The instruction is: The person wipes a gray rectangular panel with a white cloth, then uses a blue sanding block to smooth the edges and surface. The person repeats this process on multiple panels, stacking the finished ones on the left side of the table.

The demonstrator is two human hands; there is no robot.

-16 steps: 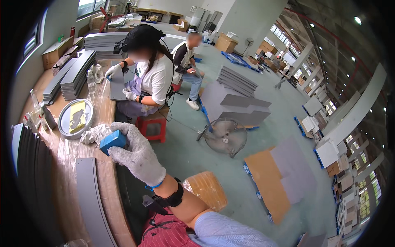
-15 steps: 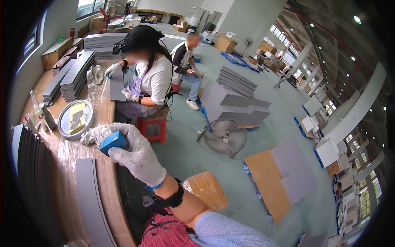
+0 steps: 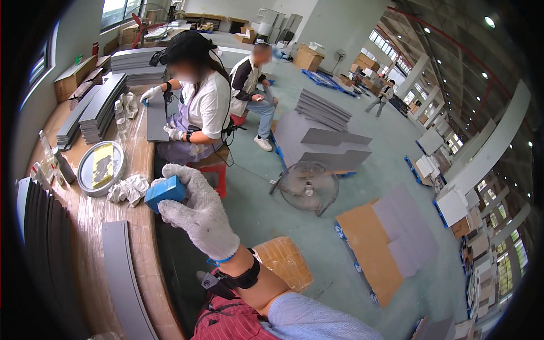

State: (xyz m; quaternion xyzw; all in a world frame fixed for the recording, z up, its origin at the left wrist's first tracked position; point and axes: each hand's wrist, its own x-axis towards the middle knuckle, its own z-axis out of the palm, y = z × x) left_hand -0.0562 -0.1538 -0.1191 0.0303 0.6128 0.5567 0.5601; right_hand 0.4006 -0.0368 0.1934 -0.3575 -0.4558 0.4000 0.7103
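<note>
My right hand (image 3: pixel 201 212), in a whitish knit glove, is raised off the edge of the worktable (image 3: pixel 85 221). It is closed on a small blue block (image 3: pixel 161 194), with the thumb on the near side and the fingers on the far side. A crumpled white rag (image 3: pixel 129 190) lies on the table just left of the block. Nearer to me, a long grey panel (image 3: pixel 122 277) lies flat along the table. My left hand is out of the picture.
A round tin lid (image 3: pixel 86 175) holds a yellow, grey-smeared pad (image 3: pixel 103 164). Bottles (image 3: pixel 63 164) and stacked grey panels (image 3: pixel 45 238) line the left side. A co-worker (image 3: pixel 198 102) handles a panel at the far end. A floor fan (image 3: pixel 309 191) and wrapped carton (image 3: pixel 283 262) stand right.
My right hand, still gripping the blue block, has shifted slightly right and down, off the rag. The distant walking person has moved left in the picture.
</note>
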